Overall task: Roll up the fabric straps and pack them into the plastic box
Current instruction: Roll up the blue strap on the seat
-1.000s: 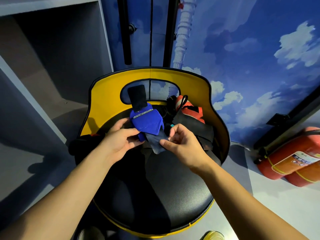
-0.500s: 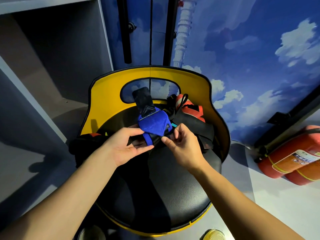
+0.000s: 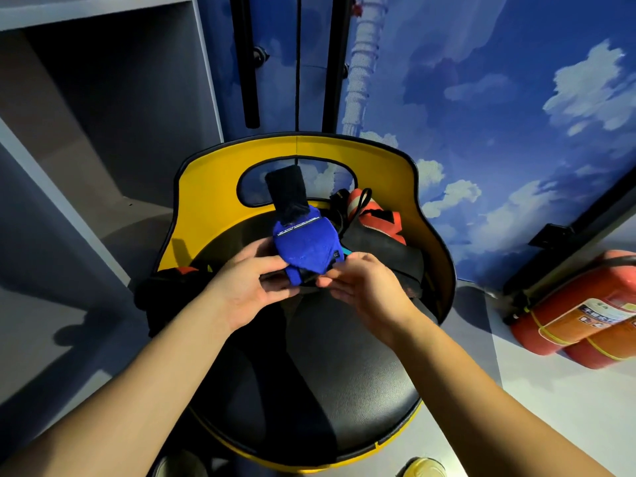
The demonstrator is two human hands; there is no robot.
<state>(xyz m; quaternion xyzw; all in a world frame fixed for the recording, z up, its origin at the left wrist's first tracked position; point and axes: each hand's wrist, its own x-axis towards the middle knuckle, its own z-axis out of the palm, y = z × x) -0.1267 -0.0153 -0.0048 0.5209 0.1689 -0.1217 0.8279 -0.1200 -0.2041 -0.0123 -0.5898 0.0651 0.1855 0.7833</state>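
since half a second ago you have drawn both hands closer round the blue strap [image 3: 306, 247], its dark tab standing more upright. your left hand [image 3: 246, 287] pinches its lower left edge and your right hand [image 3: 358, 287] pinches the lower right, fingers curled on cloth above the black seat [image 3: 344, 366]. it looks soft, light and floppy; grip the rolled end firmly so it cannot spring loose.

I see my left hand [image 3: 246, 285] and right hand [image 3: 358, 287] closer together than a second ago, pinching the blue strap's [image 3: 306, 247] near edge. Its grey tail no longer hangs loose below; the strap is bunched more compactly now.
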